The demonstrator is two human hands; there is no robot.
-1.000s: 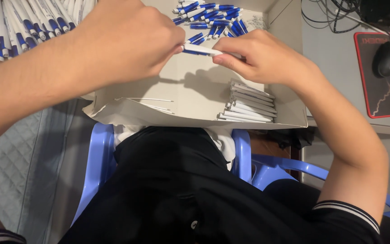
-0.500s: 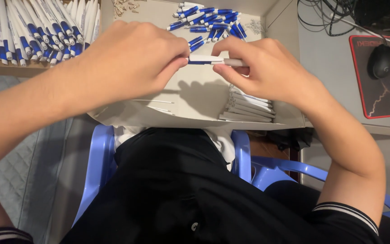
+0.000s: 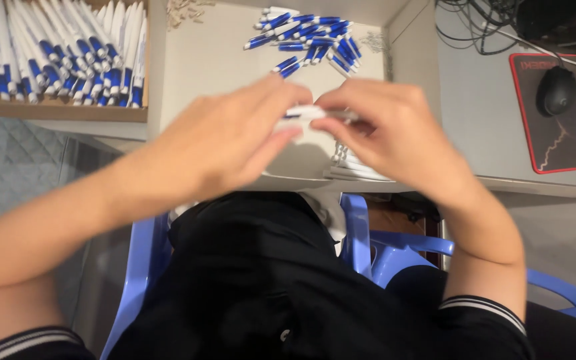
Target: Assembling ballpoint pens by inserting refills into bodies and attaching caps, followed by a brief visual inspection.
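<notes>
A white pen with a blue end (image 3: 311, 113) is being held level between both hands, above the middle of a shallow white cardboard tray (image 3: 221, 60) lying on the counter (image 3: 475, 113). The left hand (image 3: 228, 137) is closing its fingers (image 3: 281, 127) around the pen's left end, thumb below and fingertips pressing from above, while the right hand (image 3: 385, 123) is pinching the other end with its fingers (image 3: 331, 123) curled tightly; the two sets of fingertips are nearly touching, and motion blur is hiding the pen's finer parts. Just beneath the right hand, a stack of white pen parts (image 3: 355, 167) is lying at the tray's near edge. At the tray's far side, a loose heap of blue and white pens (image 3: 311, 37) is resting, well apart from the hands. To the left, beside the tray, a brown box (image 3: 55, 110) is holding rows of finished pens (image 3: 55, 60) packed side by side. To the right on the counter, a black mouse (image 3: 556, 90) is sitting on a red-edged mouse pad (image 3: 568, 133), with dark cables (image 3: 481, 27) trailing behind. The person is sitting on a blue plastic chair (image 3: 361, 240).
</notes>
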